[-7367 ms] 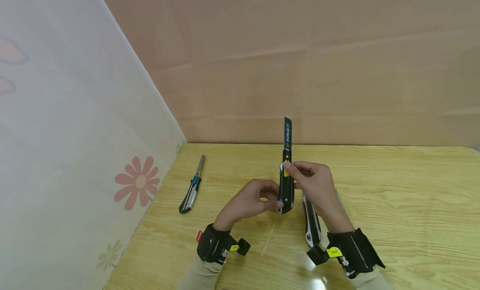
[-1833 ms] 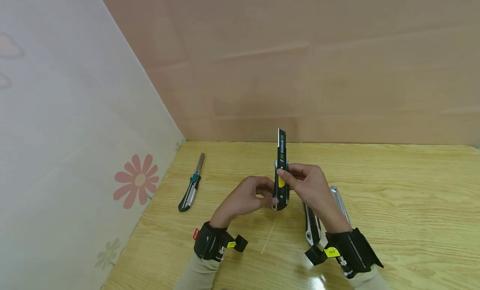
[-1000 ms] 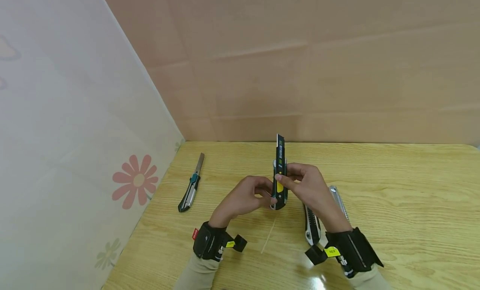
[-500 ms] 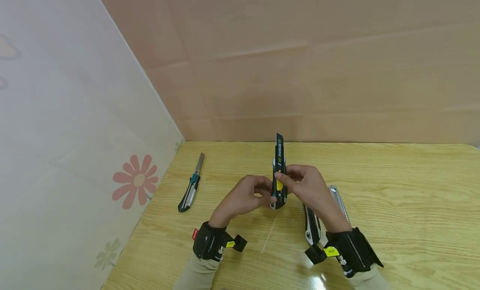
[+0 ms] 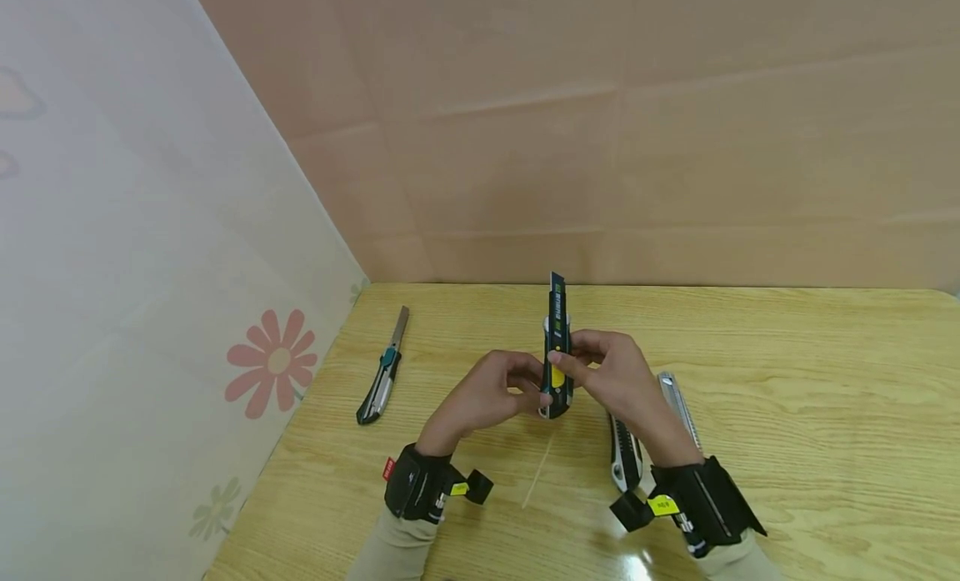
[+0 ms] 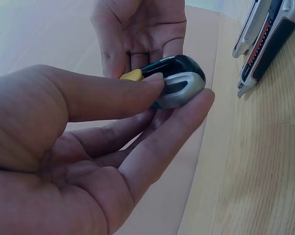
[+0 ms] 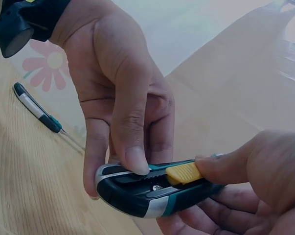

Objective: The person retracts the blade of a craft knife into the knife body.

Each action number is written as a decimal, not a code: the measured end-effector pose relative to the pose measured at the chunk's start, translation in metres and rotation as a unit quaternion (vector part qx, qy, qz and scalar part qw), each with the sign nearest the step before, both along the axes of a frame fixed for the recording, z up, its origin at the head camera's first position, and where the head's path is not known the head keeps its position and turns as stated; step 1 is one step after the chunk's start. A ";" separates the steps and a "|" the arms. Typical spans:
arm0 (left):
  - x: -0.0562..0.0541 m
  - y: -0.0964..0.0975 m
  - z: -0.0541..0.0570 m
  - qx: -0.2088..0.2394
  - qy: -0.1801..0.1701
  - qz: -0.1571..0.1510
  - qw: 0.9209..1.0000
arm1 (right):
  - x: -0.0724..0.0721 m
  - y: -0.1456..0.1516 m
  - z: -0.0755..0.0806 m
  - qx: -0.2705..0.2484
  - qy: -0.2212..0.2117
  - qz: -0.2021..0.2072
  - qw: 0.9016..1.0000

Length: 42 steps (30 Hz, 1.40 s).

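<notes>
A black, teal and silver utility knife point(image 5: 557, 339) stands almost upright between both hands, above the table. Part of its dark printed blade point(image 5: 557, 282) sticks out at the top. With thumb and fingers, the left hand point(image 5: 498, 391) pinches the butt end of the handle, whose rounded tip point(image 6: 186, 90) shows in the left wrist view. The right hand point(image 5: 618, 374) grips the handle's side, thumb pressed on the yellow slider point(image 7: 184, 172) and fingers behind. The right wrist view shows the handle point(image 7: 125, 196) close up, its blade end hidden by the right hand.
On the left of the wooden table point(image 5: 810, 414) lies another utility knife point(image 5: 381, 385), blade extended. A black-and-white utility knife point(image 5: 625, 456) and a slim silver knife point(image 5: 677, 404) lie partly hidden under the right forearm. A pale curtain point(image 5: 150, 231) hangs at the left.
Since the earliest frame, the right thumb has brought the slider down the handle and much less blade sticks out. The knife and both hands have shifted slightly left. The other knives lie still.
</notes>
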<state>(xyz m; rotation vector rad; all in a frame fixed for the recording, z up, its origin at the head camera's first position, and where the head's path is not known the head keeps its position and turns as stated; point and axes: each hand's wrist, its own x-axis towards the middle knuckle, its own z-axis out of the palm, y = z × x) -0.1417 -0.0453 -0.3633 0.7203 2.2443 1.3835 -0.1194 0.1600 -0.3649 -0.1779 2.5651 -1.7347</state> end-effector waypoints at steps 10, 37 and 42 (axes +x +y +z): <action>0.000 0.000 -0.001 -0.002 0.002 -0.011 1.000 | -0.001 0.001 -0.001 -0.016 0.000 0.013 1.000; -0.001 -0.002 -0.001 0.013 -0.016 -0.009 1.000 | 0.001 0.004 -0.001 -0.004 -0.007 0.029 1.000; -0.001 -0.002 -0.001 0.018 -0.019 -0.014 1.000 | 0.001 0.005 -0.001 -0.007 -0.010 0.031 0.999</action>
